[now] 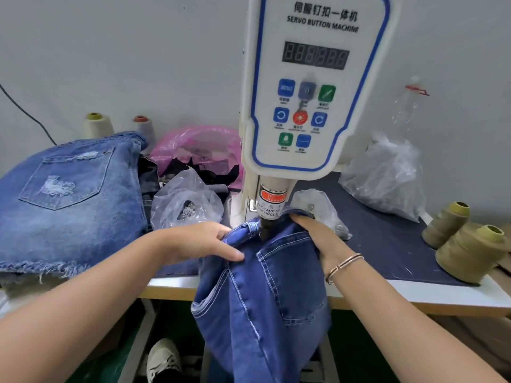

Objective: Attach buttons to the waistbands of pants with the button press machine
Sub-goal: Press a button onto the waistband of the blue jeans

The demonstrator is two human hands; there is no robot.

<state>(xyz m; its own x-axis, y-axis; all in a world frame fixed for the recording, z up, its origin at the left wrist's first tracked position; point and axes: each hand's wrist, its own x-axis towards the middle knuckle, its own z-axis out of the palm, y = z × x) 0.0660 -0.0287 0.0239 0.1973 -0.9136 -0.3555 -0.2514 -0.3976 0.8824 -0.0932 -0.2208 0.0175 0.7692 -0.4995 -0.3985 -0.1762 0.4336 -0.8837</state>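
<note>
A white servo button machine [312, 87] stands at the table's middle, its dark press head [266, 226] down on the waistband of blue jeans [265, 294]. The jeans hang over the table's front edge. My left hand [204, 241] grips the waistband just left of the press head, fingers spread over the fold. To the right of the head, my right hand [315, 233], a bracelet on its wrist, holds the waistband's other side. The button under the head is hidden.
A stack of distressed denim [69, 200] lies at the left. Clear bags of metal parts [185, 205] and a pink bag [199, 147] sit behind my left hand. A large clear bag [387, 178] and olive thread cones [467, 252] are at the right.
</note>
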